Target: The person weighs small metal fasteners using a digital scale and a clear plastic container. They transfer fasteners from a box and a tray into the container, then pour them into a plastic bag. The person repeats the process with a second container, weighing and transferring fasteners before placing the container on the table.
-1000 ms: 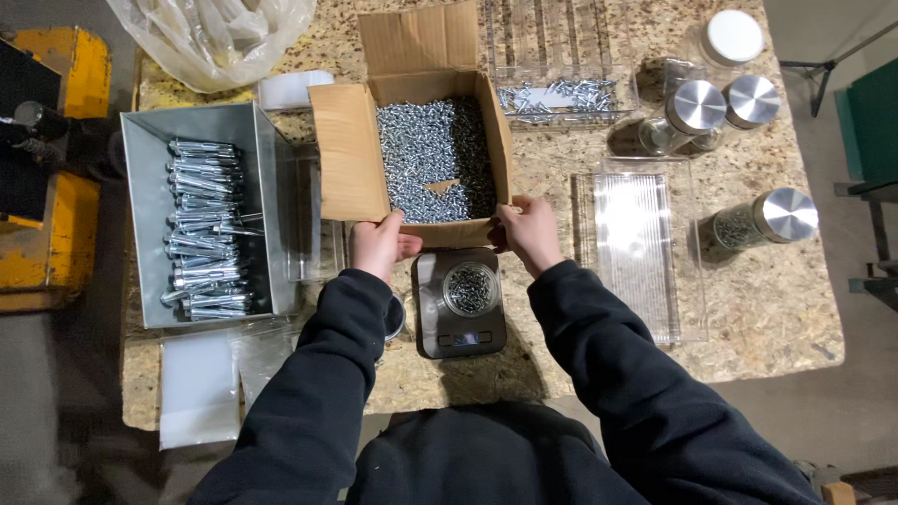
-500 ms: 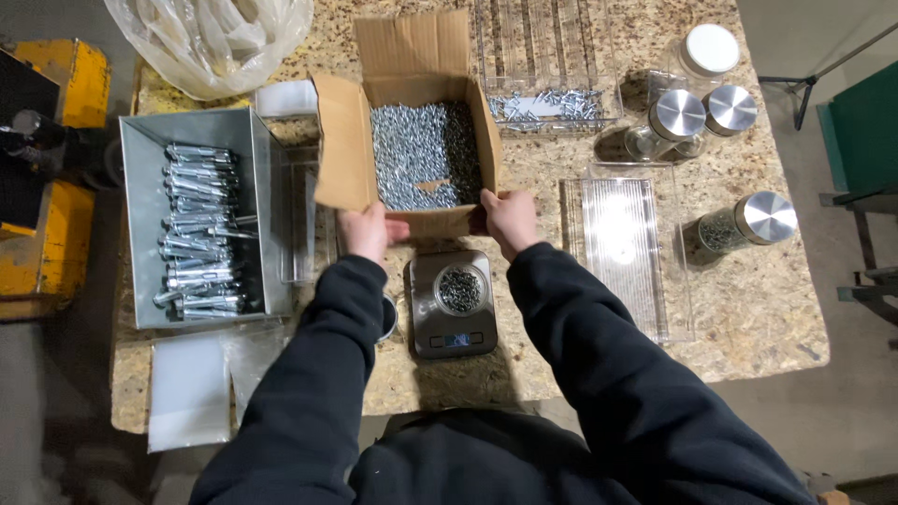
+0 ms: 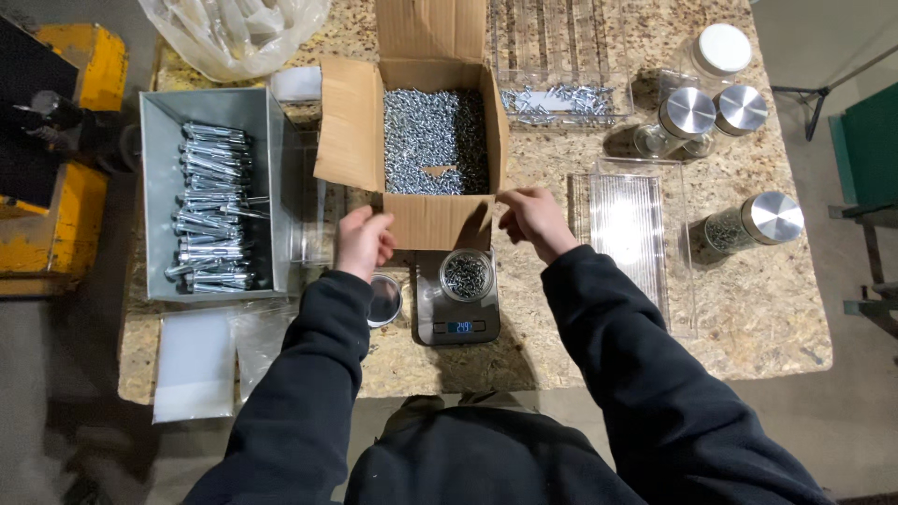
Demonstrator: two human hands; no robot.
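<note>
At the far left of the desk [image 3: 748,309] a grey metal bin [image 3: 154,187] is set lengthwise, so that the long bolts [image 3: 210,210] can be laid flat in it side by side. Next to it, the left hand [image 3: 363,241] is held just in front of the cardboard box [image 3: 440,220]; its grip is loosely curled and nothing can be seen in it. The box is kept with its flaps folded out, which leaves the heap of small screws [image 3: 435,140] open to reach from above. A small digital scale [image 3: 456,304] is placed directly before the box, near both hands, and a round jar [image 3: 466,276] partly filled with screws is stood on its platform, presumably for weighing. A loose lid [image 3: 383,299] is left beside the scale. The right hand [image 3: 535,220] is raised at the box's near right corner, fingers pinched narrowly; whether anything is held cannot be told. Further right, clear plastic trays [image 3: 627,234] and capped jars [image 3: 753,220] are grouped apart.
</note>
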